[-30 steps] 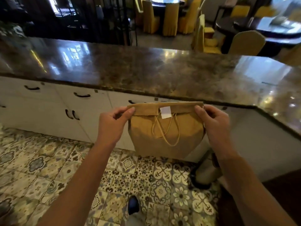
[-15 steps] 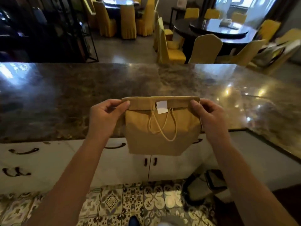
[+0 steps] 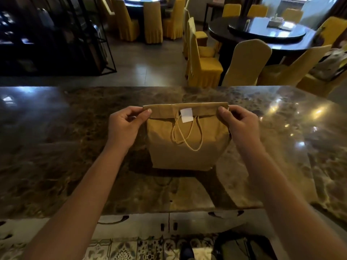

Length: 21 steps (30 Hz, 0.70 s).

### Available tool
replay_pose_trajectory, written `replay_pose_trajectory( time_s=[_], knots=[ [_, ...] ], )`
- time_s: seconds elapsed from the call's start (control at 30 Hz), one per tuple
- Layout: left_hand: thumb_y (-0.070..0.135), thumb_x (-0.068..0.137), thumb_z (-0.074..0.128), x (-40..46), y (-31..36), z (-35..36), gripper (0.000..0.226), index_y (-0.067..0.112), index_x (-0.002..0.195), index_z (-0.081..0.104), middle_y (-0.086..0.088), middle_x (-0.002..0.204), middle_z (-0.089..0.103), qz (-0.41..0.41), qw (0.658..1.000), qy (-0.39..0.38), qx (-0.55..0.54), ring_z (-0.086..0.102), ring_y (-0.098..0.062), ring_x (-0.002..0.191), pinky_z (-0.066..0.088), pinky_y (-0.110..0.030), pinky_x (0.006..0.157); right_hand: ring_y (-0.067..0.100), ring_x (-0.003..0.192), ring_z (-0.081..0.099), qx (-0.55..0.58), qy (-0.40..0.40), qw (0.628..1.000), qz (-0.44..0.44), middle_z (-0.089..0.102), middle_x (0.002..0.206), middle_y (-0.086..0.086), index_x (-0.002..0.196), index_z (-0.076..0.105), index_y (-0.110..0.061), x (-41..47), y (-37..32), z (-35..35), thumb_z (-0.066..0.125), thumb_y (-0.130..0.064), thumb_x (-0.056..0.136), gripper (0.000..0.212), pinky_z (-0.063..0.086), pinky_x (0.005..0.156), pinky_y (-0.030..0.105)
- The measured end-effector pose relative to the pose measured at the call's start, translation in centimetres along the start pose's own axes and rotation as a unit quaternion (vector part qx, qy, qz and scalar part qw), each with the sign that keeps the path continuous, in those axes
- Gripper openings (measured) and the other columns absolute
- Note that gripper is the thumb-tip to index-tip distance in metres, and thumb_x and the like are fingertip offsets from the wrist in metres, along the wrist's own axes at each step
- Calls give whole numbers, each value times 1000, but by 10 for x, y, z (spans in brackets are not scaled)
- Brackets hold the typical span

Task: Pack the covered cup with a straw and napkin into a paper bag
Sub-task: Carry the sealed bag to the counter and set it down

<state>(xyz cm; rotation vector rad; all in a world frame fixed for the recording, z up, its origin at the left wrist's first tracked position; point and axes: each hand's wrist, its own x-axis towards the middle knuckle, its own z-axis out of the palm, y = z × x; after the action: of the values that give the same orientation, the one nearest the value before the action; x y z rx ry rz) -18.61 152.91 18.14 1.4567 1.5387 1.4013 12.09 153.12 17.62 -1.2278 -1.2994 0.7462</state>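
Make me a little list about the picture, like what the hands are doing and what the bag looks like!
left hand: left hand pinches the bag's folded top at its left end
right hand: right hand pinches the right end
bag: brown paper bag, top folded over, upright
sticker: white sticker on the fold
handles: rope handles hang down the front
under it: dark marble counter
contents: hidden

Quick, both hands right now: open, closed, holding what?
Left hand: closed, pinching the paper bag at its folded top's left end.
Right hand: closed, pinching the right end.
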Motion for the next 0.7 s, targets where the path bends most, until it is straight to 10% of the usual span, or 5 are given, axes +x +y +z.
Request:
replay_pose_trajectory(
  time_s=[0.7],
  knots=[
    [35,93,71,80,-7,62,27,17,113,75,4,110,74,-29,998,43,44,67,-10,108,56,-45,99,17,92,75,-3,-31,999,31,79,95,-3,104,80,-22,116,51,7,70,-37,98,19,64,81,39]
  ],
)
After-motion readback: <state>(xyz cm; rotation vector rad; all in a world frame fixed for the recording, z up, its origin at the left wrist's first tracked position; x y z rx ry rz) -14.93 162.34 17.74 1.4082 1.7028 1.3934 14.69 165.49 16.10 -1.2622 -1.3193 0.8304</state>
